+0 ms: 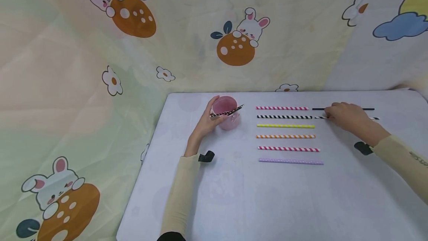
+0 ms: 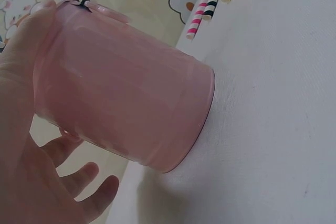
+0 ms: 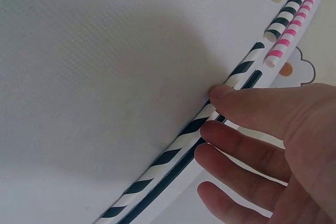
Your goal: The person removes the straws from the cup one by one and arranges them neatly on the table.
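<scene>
My left hand (image 1: 207, 124) grips a pink translucent mug (image 1: 230, 123) near its rim on the left part of the table. A black straw with white dots (image 1: 235, 110) lies across the mug's mouth, by the left thumb; it looks kinked. At the right, my right hand (image 1: 347, 116) pinches a black-and-white striped straw (image 3: 167, 157) between thumb and fingers, with the straw still low over the table. A plain black straw (image 1: 317, 109) lies just behind it, passing under the fingers. The right palm hides part of both straws in the head view.
Left of the right hand lies a column of straws: pink-striped (image 1: 282, 108), black-striped (image 1: 284, 116), yellow (image 1: 285, 126), orange-striped (image 1: 285, 136), red-striped (image 1: 289, 149) and purple dotted (image 1: 291, 161). The white table (image 1: 267, 203) meets a cartoon-printed cloth (image 1: 187, 47) behind.
</scene>
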Motion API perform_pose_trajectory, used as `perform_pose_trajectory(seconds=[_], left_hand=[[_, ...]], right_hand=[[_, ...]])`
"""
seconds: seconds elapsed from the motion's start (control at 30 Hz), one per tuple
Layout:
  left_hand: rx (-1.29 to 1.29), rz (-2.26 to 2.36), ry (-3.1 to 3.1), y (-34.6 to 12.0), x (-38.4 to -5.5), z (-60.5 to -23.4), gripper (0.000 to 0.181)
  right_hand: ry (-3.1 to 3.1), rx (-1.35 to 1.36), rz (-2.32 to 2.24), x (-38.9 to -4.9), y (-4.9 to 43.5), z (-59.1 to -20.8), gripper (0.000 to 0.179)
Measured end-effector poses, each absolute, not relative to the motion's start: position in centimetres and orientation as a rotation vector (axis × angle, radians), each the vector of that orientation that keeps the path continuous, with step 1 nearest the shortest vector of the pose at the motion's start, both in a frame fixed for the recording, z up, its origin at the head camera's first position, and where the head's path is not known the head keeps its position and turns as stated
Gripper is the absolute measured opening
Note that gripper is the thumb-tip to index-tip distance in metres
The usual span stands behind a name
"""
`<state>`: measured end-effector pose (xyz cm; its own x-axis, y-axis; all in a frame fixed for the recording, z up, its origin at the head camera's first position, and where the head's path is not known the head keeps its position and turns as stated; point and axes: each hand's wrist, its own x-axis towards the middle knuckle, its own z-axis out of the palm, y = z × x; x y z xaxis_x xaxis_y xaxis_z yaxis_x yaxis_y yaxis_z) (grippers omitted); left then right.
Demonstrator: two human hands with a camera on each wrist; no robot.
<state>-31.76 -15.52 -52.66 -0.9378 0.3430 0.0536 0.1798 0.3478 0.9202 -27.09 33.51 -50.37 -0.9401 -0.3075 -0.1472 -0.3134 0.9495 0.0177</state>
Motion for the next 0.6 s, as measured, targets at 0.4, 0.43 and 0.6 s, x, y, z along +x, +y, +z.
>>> perform_pose_trajectory(seconds=[0.4,0.43,0.6], left_hand=[[0.455,1.566,2.432,-15.3,-30.4,-49.6,0.09],[0.464,1.57,2.432,-15.2,-30.2,-49.2,0.089],[0.488,1.572,2.442,-15.1,-29.9,-48.7,0.087]], right_hand=[[2.91,-0.406,-0.115,-27.0,33.7,-49.3,0.03],[2.9,-0.397,-0.149,-27.1,33.6,-49.1,0.032],[2.835,-0.391,-0.396,-27.4,32.9,-48.4,0.048]])
